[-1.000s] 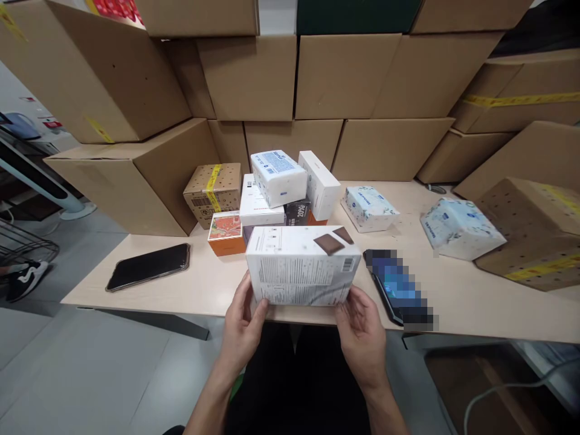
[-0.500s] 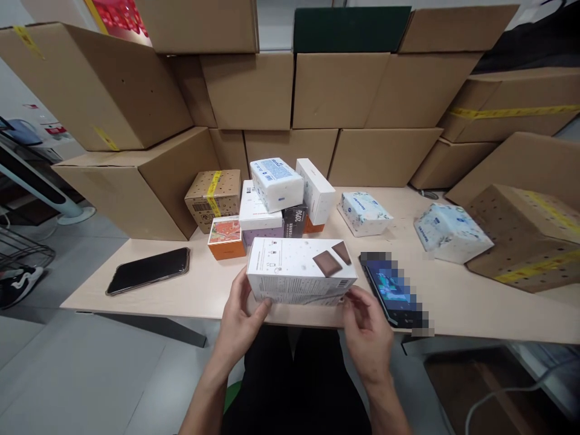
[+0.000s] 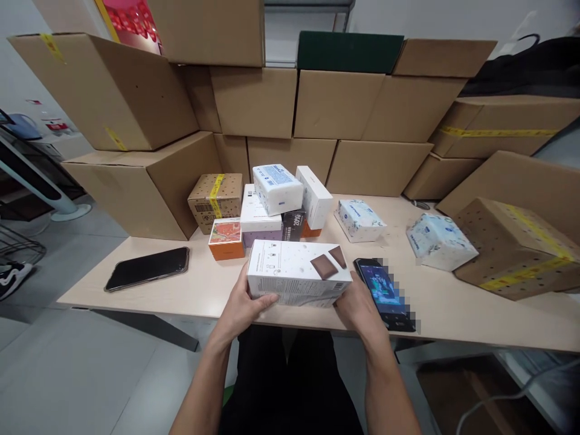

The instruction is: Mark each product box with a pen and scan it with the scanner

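Observation:
A white carton with brown chocolate squares (image 3: 299,269) printed on it lies at the table's front edge, its long side towards me. My left hand (image 3: 244,305) grips its left end, thumb across the front face and fingers behind. At the other end, my right hand (image 3: 356,305) is closed against the lower right corner, turned inward; its fingertips are partly hidden by the carton. Just right of that hand lies a phone with a lit screen (image 3: 385,290), partly pixelated.
Behind the carton stand stacked small boxes, including an orange box (image 3: 227,240), with a tissue pack (image 3: 278,190) on top. Two more tissue packs (image 3: 360,220) lie to the right. A dark phone (image 3: 147,269) lies left. Large cardboard boxes (image 3: 254,103) wall the back.
My right hand has turned inward and closed in at the carton's right end. My left hand keeps its hold, its thumb slightly further across the front. The view has tilted up a little.

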Demonstrator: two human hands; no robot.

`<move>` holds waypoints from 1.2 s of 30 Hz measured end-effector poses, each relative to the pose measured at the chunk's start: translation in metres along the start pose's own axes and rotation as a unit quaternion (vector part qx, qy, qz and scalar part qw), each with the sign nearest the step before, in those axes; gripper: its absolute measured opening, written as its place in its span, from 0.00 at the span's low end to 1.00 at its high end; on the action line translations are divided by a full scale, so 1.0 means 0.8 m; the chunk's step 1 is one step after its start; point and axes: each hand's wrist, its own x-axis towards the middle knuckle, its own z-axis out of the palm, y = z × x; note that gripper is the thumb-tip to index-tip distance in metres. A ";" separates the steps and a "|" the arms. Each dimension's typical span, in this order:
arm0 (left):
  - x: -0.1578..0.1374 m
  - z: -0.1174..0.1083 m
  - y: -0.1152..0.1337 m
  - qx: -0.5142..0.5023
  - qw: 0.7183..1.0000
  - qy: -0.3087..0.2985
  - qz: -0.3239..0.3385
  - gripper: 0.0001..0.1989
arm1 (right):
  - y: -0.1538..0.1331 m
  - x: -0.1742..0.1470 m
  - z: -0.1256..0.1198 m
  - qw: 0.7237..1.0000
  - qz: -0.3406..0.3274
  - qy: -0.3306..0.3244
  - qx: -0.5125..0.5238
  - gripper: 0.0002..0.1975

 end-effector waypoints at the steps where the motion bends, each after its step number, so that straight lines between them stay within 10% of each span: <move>1: 0.000 -0.001 -0.001 -0.007 1.000 0.002 0.006 0.48 | 0.004 -0.001 0.000 0.998 0.012 0.011 0.059 0.17; 5: 0.001 -0.001 -0.008 -0.017 1.000 0.004 0.018 0.49 | 0.013 -0.013 -0.007 0.969 0.064 0.058 0.233 0.17; 9: 0.002 -0.001 -0.014 0.006 0.996 0.049 0.068 0.48 | 0.000 -0.026 -0.028 0.869 0.043 0.131 0.476 0.15; 17: -0.004 -0.001 -0.019 0.170 0.946 0.060 0.270 0.38 | -0.060 -0.055 -0.072 0.806 -0.104 0.292 0.505 0.05; 26: 0.000 0.015 -0.037 0.294 0.884 0.039 0.360 0.35 | -0.073 -0.069 -0.031 0.899 0.010 0.207 0.386 0.13; 36: -0.005 0.008 -0.029 0.345 0.891 -0.007 0.296 0.36 | -0.071 -0.057 -0.035 0.911 -0.014 0.197 0.363 0.07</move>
